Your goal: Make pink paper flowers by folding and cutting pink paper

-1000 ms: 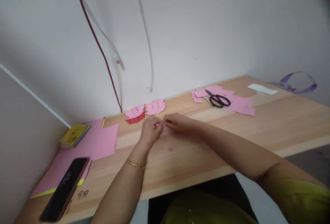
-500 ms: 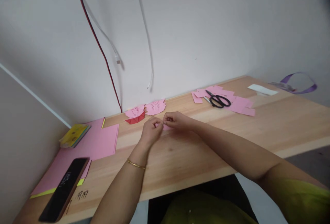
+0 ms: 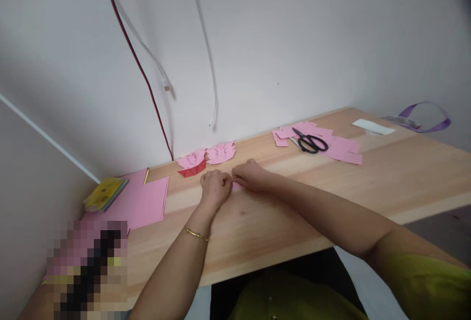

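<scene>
My left hand [image 3: 216, 187] and my right hand [image 3: 250, 174] meet near the middle of the wooden table, fingers curled and pinching close together. Between and under them shows a small piece of pink paper [image 3: 237, 186], mostly hidden by the fingers; both hands are closed on it. Just behind my left hand lie two pink paper cut-outs with jagged edges [image 3: 221, 152] and a red folded paper [image 3: 192, 169]. Black-handled scissors [image 3: 312, 143] rest on pink paper scraps [image 3: 342, 149] to the right of my right hand.
At left, large pink sheets [image 3: 147, 204] bear a yellow packet [image 3: 105, 194]. A pixelated patch covers a dark object at lower left. A white strip [image 3: 373, 127] and a purple strap [image 3: 437, 126] are at far right. Cables [image 3: 142, 65] hang down the wall.
My left hand has rolled its fingers further inward, and less of the pink paper shows between the hands. My right hand has barely moved. The lower-left area is now pixelated.
</scene>
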`<control>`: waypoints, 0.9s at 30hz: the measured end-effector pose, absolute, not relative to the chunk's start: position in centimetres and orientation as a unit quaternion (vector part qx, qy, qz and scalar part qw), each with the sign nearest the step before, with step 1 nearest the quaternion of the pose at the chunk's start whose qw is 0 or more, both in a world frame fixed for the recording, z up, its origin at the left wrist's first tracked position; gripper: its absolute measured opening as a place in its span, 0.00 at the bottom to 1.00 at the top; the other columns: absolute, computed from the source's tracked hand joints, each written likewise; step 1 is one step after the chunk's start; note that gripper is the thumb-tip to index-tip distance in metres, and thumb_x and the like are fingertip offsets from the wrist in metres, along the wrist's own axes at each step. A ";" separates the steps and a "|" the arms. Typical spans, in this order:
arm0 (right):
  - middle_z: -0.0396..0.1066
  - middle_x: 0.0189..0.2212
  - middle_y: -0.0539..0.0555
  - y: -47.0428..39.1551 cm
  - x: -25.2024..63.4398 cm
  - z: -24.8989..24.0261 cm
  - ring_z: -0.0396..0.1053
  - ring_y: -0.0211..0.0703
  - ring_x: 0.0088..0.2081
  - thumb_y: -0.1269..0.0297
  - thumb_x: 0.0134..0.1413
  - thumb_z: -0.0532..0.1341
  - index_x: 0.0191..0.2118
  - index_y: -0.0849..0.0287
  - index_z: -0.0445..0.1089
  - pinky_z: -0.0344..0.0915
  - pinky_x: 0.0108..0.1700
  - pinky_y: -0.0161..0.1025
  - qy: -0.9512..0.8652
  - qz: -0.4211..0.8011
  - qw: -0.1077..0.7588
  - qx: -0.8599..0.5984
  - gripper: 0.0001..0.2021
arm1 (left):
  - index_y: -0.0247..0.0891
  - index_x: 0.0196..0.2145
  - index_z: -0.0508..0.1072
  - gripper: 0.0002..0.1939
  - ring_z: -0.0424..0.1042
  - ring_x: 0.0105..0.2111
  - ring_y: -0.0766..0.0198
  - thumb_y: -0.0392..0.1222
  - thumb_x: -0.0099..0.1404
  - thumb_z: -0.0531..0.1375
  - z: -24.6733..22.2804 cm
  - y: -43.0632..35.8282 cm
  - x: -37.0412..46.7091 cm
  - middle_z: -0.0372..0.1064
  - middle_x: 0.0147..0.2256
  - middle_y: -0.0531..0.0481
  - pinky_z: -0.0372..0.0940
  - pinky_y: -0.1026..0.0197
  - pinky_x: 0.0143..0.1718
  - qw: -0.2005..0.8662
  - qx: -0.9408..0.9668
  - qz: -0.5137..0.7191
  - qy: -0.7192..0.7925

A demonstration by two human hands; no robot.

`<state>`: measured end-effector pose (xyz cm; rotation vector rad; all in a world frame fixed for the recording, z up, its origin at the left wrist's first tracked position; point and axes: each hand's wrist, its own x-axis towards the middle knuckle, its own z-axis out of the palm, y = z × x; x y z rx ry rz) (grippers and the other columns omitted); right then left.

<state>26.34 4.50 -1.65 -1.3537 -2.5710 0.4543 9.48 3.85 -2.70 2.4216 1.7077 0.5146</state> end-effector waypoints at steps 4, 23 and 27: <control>0.72 0.39 0.59 4.4 26.0 -1.7 0.67 0.47 0.42 0.66 0.60 0.53 0.38 0.60 0.69 0.50 0.45 0.42 -0.879 0.116 0.112 -0.449 0.09 | 0.42 0.36 0.77 0.10 0.67 0.41 0.53 0.36 0.56 0.59 -2.5 3.8 9.2 0.72 0.36 0.45 0.58 0.50 0.45 0.024 0.801 0.179 0.571; 0.71 0.41 0.57 5.5 28.2 -2.4 0.66 0.46 0.42 0.67 0.55 0.58 0.43 0.58 0.71 0.55 0.46 0.43 -0.903 0.206 0.114 -0.360 0.10 | 0.40 0.42 0.76 0.20 0.69 0.37 0.61 0.27 0.58 0.52 -2.8 3.5 8.2 0.70 0.36 0.46 0.63 0.60 0.41 0.123 0.886 0.130 0.427; 0.70 0.41 0.56 6.1 28.7 -2.9 0.66 0.45 0.42 0.66 0.56 0.58 0.47 0.57 0.70 0.58 0.46 0.42 -0.918 0.209 0.122 -0.315 0.13 | 0.42 0.43 0.76 0.22 0.68 0.35 0.62 0.25 0.57 0.51 -2.9 3.5 7.7 0.67 0.35 0.47 0.62 0.62 0.38 0.113 0.907 0.109 0.391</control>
